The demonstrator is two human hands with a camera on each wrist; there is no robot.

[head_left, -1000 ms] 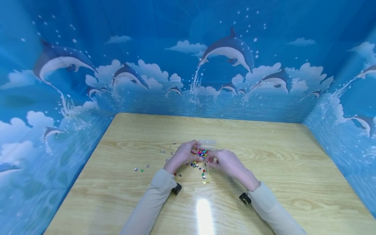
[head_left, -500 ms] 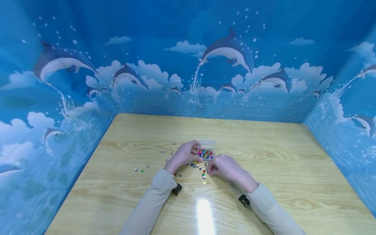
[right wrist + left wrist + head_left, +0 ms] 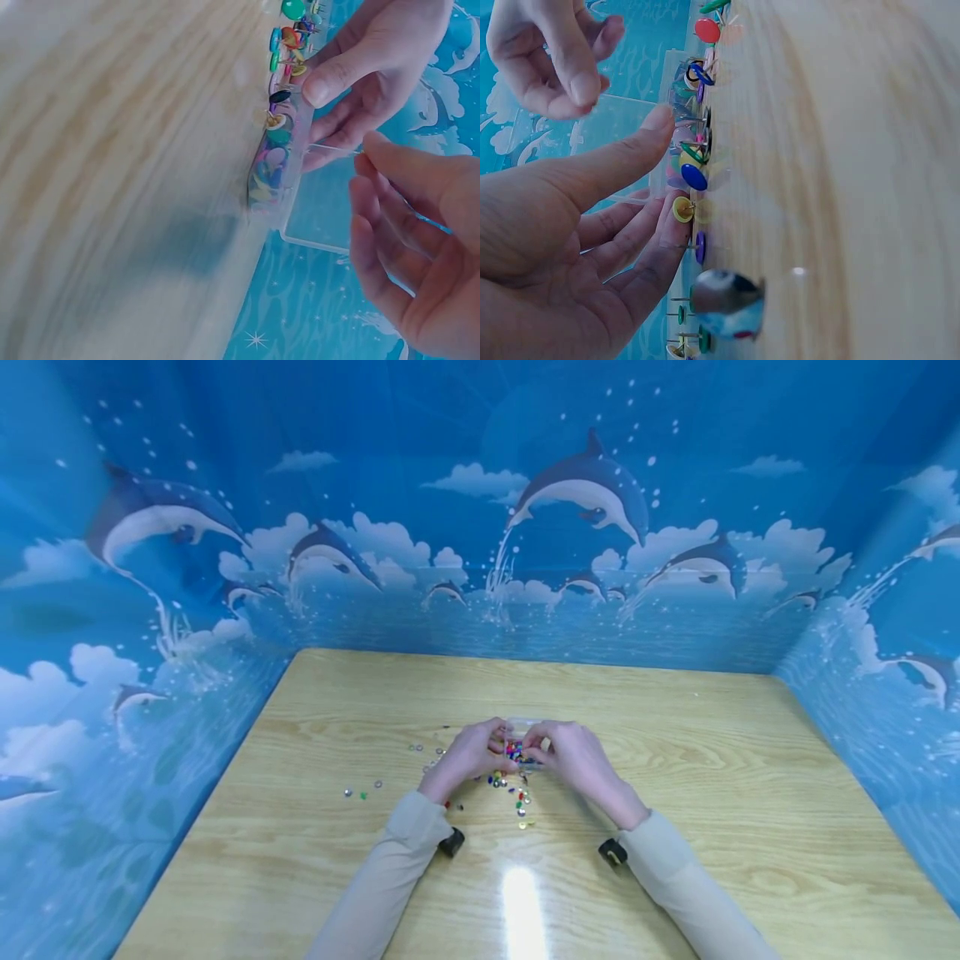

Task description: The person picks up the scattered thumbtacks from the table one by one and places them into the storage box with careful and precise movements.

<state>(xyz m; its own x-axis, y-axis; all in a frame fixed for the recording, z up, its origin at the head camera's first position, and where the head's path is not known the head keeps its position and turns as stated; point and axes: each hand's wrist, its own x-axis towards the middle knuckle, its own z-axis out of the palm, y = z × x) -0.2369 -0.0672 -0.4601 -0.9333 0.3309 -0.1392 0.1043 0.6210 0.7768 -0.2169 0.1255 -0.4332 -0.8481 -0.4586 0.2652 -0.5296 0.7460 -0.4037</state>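
A small clear plastic box (image 3: 262, 184) of colourful thumbtacks (image 3: 514, 752) lies on the table, its clear lid (image 3: 315, 217) swung back on the far side. My left hand (image 3: 474, 752) grips the box's left end, thumb (image 3: 634, 150) at the near side and fingers behind. Over the right part of the box is my right hand (image 3: 570, 756), with thumb and index fingertips (image 3: 375, 146) close together and the other fingers curled; I cannot tell whether a tack is between them. Loose thumbtacks (image 3: 521, 812) lie in front of the box, among them a blue one (image 3: 694, 177) and a yellow one (image 3: 682, 209).
More thumbtacks (image 3: 419, 747) are scattered left of the box, a few farther out, such as a silver one (image 3: 348, 792). The wooden table (image 3: 720, 760) meets a blue dolphin-printed curtain (image 3: 420, 485) at the back and both sides.
My right hand went from the box down to the loose tacks in front, then back up over the box. My left hand has kept its grip on the box.
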